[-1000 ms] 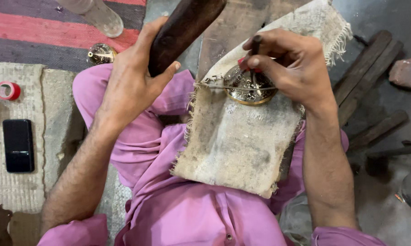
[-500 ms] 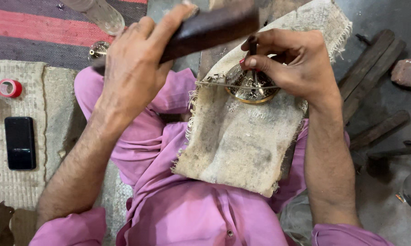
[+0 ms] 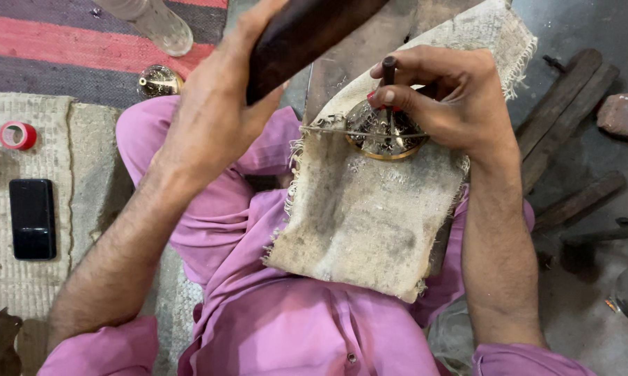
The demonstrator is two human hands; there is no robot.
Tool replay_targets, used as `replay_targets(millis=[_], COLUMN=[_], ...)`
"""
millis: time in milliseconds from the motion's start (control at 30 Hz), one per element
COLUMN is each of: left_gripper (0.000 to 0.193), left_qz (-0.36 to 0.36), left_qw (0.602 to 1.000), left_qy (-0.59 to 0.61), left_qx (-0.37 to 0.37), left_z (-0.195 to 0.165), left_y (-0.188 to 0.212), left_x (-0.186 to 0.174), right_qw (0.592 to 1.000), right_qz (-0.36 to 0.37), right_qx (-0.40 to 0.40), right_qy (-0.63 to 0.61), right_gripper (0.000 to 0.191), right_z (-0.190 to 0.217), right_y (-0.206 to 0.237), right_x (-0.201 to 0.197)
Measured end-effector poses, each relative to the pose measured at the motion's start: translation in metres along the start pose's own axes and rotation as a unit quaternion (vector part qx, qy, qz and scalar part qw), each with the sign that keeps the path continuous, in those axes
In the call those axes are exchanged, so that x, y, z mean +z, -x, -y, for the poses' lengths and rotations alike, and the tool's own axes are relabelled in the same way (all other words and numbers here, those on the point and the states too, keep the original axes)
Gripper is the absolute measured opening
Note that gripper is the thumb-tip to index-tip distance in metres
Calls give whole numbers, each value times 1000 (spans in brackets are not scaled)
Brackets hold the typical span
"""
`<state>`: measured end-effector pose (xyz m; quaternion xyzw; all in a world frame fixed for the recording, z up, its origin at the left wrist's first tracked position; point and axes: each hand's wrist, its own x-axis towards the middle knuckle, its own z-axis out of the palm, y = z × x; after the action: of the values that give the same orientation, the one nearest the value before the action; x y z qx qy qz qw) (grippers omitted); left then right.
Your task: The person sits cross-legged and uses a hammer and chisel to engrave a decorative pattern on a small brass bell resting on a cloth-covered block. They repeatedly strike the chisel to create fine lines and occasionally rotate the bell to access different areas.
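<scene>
My left hand grips a dark wooden mallet, raised at a slant above my lap. My right hand pinches a thin dark metal punch, held upright with its tip on a round brass piece that has an engraved pattern. The brass piece rests on a worn burlap cloth spread over a block on my thighs. I sit cross-legged in pink clothes.
A black phone and a red tape roll lie on a mat at left. A second brass piece sits beyond my knee, near a clear bottle. Wooden sticks and a brick lie on the floor at right.
My left hand has swung the mallet: it dropped toward the punch half a second ago and is now lifted again at a slant. My right hand keeps the punch on the brass piece.
</scene>
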<state>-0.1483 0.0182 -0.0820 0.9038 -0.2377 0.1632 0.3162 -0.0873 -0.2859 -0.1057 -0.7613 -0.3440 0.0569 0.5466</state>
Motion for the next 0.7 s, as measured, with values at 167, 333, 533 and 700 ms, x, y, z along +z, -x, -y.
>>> replay_targets(millis=[167,333,533,700], left_gripper=[72,71,70,72], left_qz=[5,37,52,79], left_qw=[1000,991,991,970], left_qy=[-15,-128,-119,-222], left_qx=[-6,-9,-28,-54], left_z=[2,2,-4,-10], left_y=[-3,-5,-6,-12], left_x=[1,0,-1,-1], right_qw=[1000,998,998,996], right_qz=[-7,-8,1,-8], right_qx=[22,31,27,39], right_qy=[8,-52,-58,-81], right_gripper=[20,21,20,19], right_z=[2,2,2,2], right_y=[1,1,1,3], right_x=[0,1,0,-1])
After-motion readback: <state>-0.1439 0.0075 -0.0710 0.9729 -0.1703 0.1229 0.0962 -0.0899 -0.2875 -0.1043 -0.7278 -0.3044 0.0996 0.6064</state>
